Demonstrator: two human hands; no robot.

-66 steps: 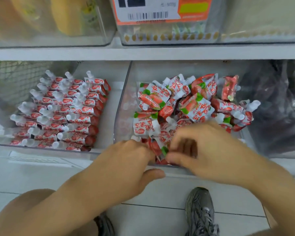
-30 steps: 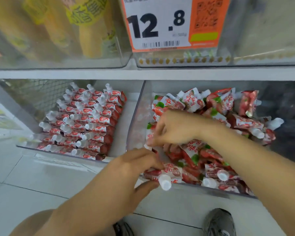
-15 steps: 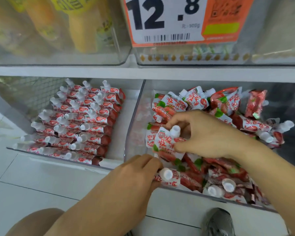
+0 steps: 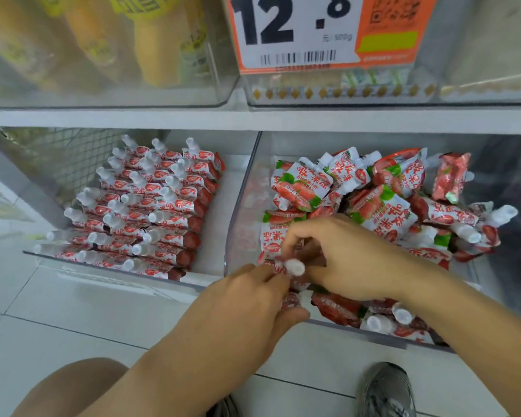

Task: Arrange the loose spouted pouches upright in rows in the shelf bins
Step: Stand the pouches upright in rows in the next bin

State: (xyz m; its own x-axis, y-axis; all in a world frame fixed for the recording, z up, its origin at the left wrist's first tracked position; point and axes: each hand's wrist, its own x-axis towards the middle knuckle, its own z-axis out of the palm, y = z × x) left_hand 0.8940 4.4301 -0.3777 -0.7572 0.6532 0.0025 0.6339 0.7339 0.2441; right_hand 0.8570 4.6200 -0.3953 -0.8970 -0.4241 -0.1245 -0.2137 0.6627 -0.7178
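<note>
Red-and-white spouted pouches (image 4: 382, 206) lie in a loose heap in the clear right bin (image 4: 241, 212). At that bin's front left corner my left hand (image 4: 253, 299) grips a small bunch of pouches. My right hand (image 4: 337, 254) pinches one white-capped pouch (image 4: 294, 267) against that bunch. A few pouches with white caps (image 4: 376, 322) stand along the front wall to the right of my hands. In the clear left bin (image 4: 220, 251), neat rows of pouches (image 4: 145, 206) stand with their spouts leaning left.
An upper shelf (image 4: 253, 118) carries clear bins with yellow packs and an orange-and-white price tag (image 4: 322, 31) reading 12.8. White floor tiles lie below, with my knee (image 4: 73, 386) and grey shoe (image 4: 385, 389) near the bottom edge.
My right hand lifted a pouch from the heap and carried it down to the bunch in my left hand at the front corner. The camera moved closer to the shelf.
</note>
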